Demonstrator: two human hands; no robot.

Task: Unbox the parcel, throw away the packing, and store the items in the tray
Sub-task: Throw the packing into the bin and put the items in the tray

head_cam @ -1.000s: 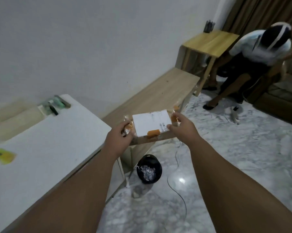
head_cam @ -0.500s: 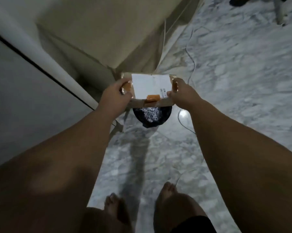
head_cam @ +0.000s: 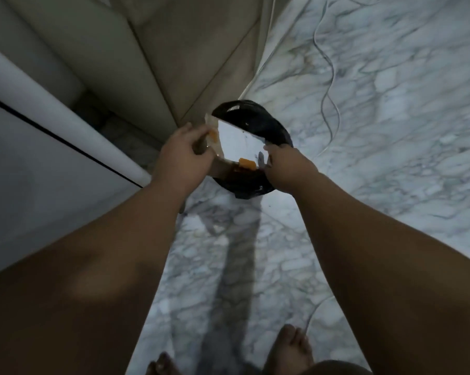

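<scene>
Holding the parcel (head_cam: pixel 236 143) tilted over the black bin (head_cam: pixel 258 120), one hand at each side

The left hand (head_cam: pixel 183 158) is gripping the parcel's left edge, its fingers curling round the cardboard beside a patch of orange tape (head_cam: pixel 213 136). The right hand (head_cam: pixel 283 169) is clasping the near right corner with its fingertips mostly hidden, so it seems to be pinching the box rather than merely touching it. The parcel is facing white side up at the bin's mouth, its far corner rising and its near edge dipping toward the black liner. The bin is standing on the marble floor (head_cam: pixel 390 158) near the white bench (head_cam: pixel 52 163), a thin cable (head_cam: pixel 329 85) is trailing across the floor to the right, and bare feet (head_cam: pixel 293 345) are showing at the bottom edge
</scene>
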